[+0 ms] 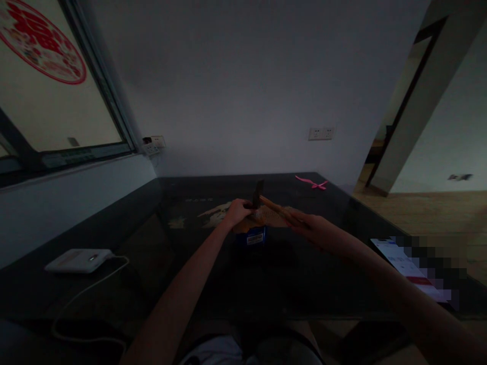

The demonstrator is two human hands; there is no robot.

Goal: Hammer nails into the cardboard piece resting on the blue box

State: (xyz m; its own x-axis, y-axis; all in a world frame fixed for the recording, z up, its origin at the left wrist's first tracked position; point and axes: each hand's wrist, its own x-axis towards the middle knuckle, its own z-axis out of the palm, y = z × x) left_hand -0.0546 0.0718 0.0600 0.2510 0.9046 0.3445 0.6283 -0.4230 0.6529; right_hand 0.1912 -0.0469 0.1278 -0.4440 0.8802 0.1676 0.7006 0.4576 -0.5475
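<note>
My right hand (306,225) is wrapped round the wooden handle of what looks like a hammer (277,207). Its dark, narrow head stands upright at the handle's far end, close to my left fingertips. My left hand (239,210) is closed, its fingers pinched at a tan, flat piece (249,224); anything between the fingertips is too dark and small to make out. Beneath that piece sits a blue box (254,237) with a white label facing me. Both hands are over the middle of the black table (213,284).
A white power bank (79,260) with a cable (87,286) lies at the left. On the right edge is a lit phone or tablet (409,268). A pink ribbon (314,183) lies at the back right. A wall (236,101) rises behind the table.
</note>
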